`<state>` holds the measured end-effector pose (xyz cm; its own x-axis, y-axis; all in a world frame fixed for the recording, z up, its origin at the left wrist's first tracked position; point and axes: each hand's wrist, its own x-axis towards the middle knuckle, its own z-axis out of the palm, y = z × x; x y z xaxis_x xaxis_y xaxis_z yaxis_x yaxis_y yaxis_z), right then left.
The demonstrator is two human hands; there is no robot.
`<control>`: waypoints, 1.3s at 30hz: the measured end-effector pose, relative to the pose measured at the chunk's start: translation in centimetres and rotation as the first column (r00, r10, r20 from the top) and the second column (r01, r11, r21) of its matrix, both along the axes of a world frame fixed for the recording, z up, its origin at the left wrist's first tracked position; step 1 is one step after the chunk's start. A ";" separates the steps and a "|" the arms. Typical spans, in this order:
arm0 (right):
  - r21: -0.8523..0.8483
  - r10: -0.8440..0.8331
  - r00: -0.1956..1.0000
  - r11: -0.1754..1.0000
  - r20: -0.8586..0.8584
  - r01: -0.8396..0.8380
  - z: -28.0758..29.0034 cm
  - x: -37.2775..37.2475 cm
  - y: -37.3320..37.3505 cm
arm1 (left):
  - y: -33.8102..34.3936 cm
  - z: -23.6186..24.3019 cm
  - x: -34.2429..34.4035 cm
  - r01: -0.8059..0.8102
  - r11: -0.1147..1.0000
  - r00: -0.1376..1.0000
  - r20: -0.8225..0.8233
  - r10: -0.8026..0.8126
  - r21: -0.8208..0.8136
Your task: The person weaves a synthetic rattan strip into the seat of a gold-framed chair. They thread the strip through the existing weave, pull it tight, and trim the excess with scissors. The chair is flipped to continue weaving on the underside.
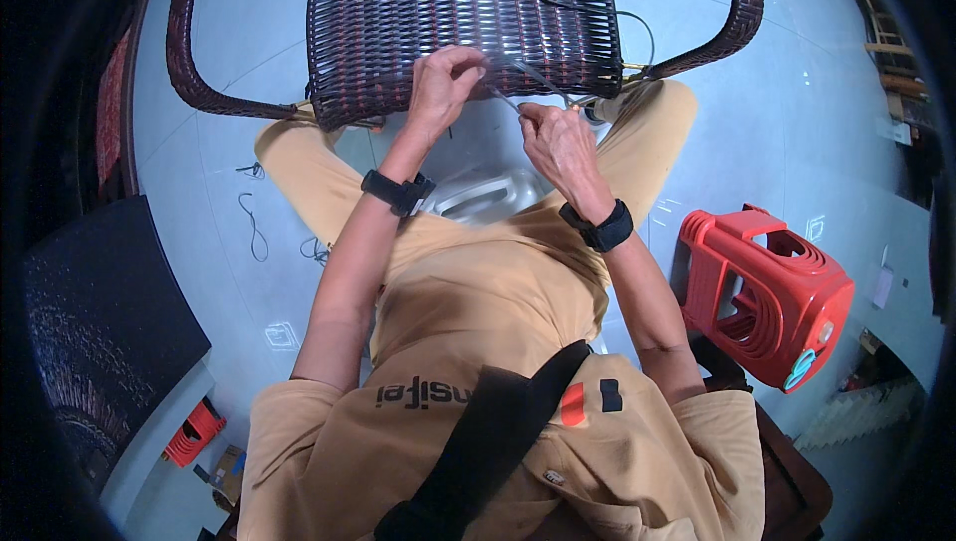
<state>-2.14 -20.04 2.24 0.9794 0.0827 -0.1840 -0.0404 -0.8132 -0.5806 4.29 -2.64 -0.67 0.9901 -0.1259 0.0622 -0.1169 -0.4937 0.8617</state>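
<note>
A dark brown woven chair (448, 18) lies before me, its woven panel between two curved arms. Close to the panel's near edge, my left hand (444, 91) is closed, thumb and fingers pinched together; whatever sits in the pinch is too small to make out. My right hand (565, 148), lower and to the right, is closed on a thin grey strip (538, 76) that slants up toward the weave. Whether this is one bent strip or two pieces, I cannot tell. A loose dark strand (573, 5) crosses the panel and curves down past its right edge.
A red plastic stool (772, 292) lies on the floor to my right. Between my legs is a silver-grey piece with an oval opening (483, 195). Loose dark strands (257, 227) lie on the left floor, with a dark panel (110, 332) farther left.
</note>
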 end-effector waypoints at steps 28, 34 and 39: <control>0.165 -0.048 0.990 0.984 -0.132 0.070 -0.8 0.5 -0.2 | 0.4 0.0 0.0 -0.057 0.997 0.997 -0.047 0.059 0.048; 0.170 -0.048 0.986 0.983 -0.158 0.075 -1.3 0.4 -0.4 | 0.5 -0.3 0.0 -0.060 0.998 0.997 -0.056 0.061 0.019; 0.181 -0.048 0.982 0.980 -0.181 0.081 -1.1 0.5 -0.4 | 0.6 -0.8 0.0 -0.062 0.998 0.997 -0.056 0.062 -0.011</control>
<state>-1.65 -20.39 1.12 0.9378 0.0699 -0.3401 -0.2034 -0.6832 -0.7013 4.33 -2.05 -1.49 0.9979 -0.0638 0.0082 -0.0383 -0.4876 0.8722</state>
